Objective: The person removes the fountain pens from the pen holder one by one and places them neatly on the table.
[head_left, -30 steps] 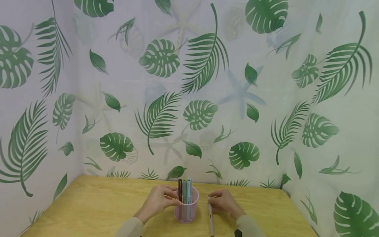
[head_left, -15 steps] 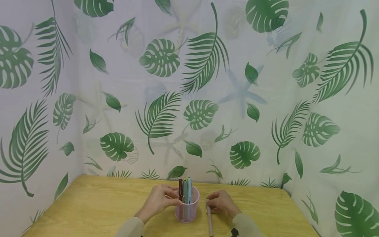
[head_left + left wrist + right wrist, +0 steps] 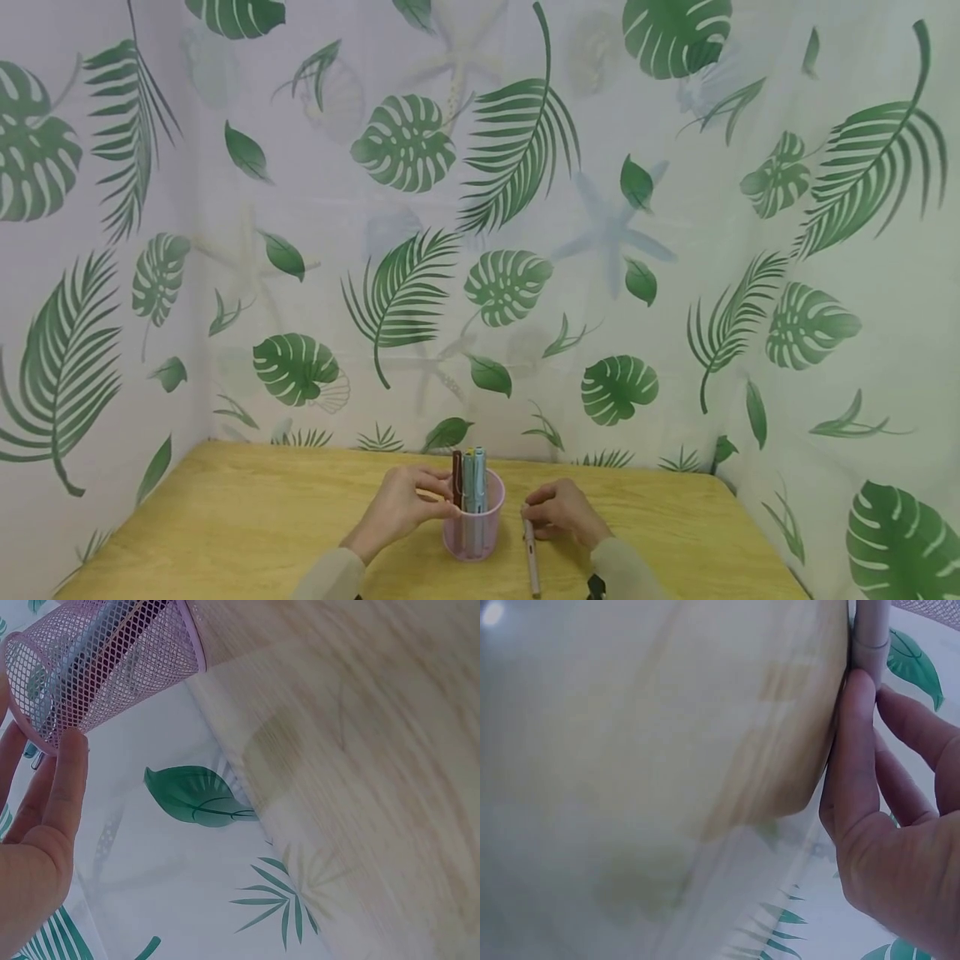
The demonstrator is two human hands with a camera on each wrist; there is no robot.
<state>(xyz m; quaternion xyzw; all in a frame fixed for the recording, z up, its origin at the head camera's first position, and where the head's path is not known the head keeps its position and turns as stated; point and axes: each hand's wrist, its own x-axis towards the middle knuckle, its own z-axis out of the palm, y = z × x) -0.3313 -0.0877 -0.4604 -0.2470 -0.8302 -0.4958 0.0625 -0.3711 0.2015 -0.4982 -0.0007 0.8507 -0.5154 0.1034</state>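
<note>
Here, left grip [image 3: 405, 500] holds the pink cup [image 3: 489, 532] — right grip [image 3: 566, 510], a pen [image 3: 532, 562].

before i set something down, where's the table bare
Bare: the wooden table between its left edge and the left grip, and from the right grip to its right edge. Crowded: the middle, with pink mesh cup, its pens and held pen.

The cup [image 3: 491, 536] is pink mesh, the wall [image 3: 315, 208] green-leaved — held pen [image 3: 532, 563] perhaps greyish

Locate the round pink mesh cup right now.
In the head view, the round pink mesh cup stands at lower centre on the yellow wooden table, between the left hand and the right hand.
</note>
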